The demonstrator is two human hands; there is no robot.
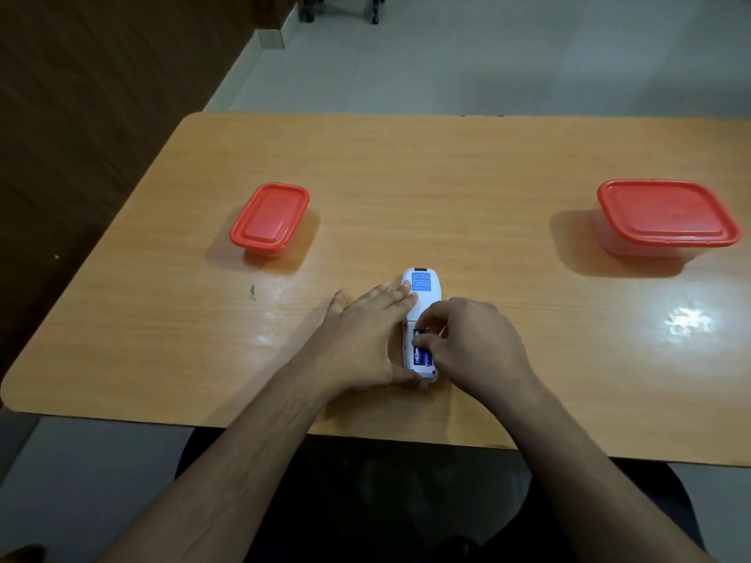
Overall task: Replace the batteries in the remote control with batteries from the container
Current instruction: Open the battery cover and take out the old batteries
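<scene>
A white remote control (422, 292) lies face down near the table's front edge, a blue label on its back. Its battery bay is uncovered and two blue batteries (422, 355) sit inside. My left hand (365, 339) presses against the remote's left side, thumb at its near end and fingers stretched along it. My right hand (471, 339) is over the bay, thumb and forefinger pinching the upper end of a battery. Two closed containers with red lids stand farther back: a small one (269, 219) on the left and a larger one (666, 215) on the right.
The wooden table (406, 176) has rounded corners; its front edge runs just below my wrists. A dark wooden wall is on the left and pale floor lies beyond the table. A small dark mark (252, 291) is on the tabletop left of my hands.
</scene>
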